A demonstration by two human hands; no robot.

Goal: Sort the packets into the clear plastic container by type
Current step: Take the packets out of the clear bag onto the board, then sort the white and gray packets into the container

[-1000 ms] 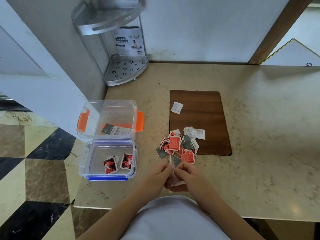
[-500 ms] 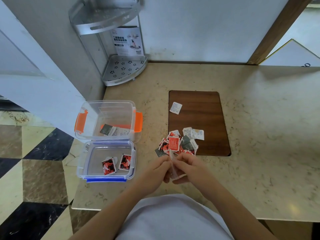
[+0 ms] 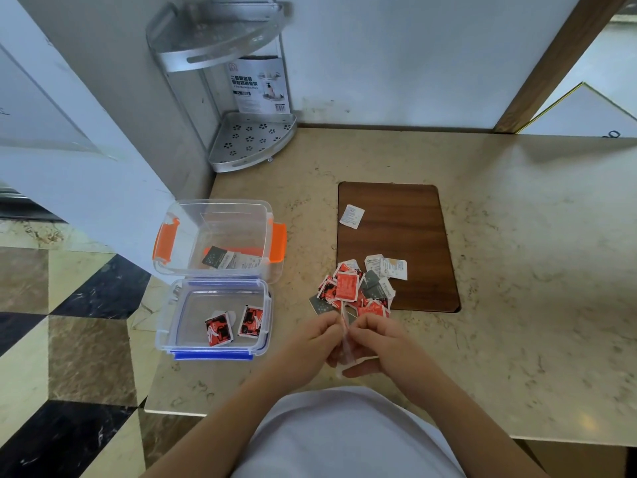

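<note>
Hands meet low in my view, just above the near edge of the bench (image 3: 517, 305). I see the left hand (image 3: 310, 339) come in from the lower left with its forearm angled up and to the right, knuckles up, fingers (image 3: 329, 320) curled and pinched together at the tips. The right hand (image 3: 379, 343) mirrors it from the lower right, its fingers bent inward toward the left hand. Between the two sets of fingertips stands a thin packet (image 3: 344, 334), seen edge-on and nearly upright, reddish at the top and pale below; both hands have closed on it. I cannot tell which type it is.

Just beyond the hands lies the loose pile of packets (image 3: 358, 288), red ones mixed with grey and white ones, straddling the near left corner of a dark wooden board (image 3: 406, 219) set flush in the bench. One white packet (image 3: 351, 216) lies alone farther up the board.

To the left, near the bench's edge, sit two clear containers touching each other. The nearer one, with blue clips (image 3: 263, 326), holds two red-and-black packets (image 3: 232, 326). The farther, deeper one, with orange clips (image 3: 165, 241), holds grey and white packets (image 3: 232, 259). A metal corner shelf (image 3: 251, 139) stands at the back against the wall.
</note>
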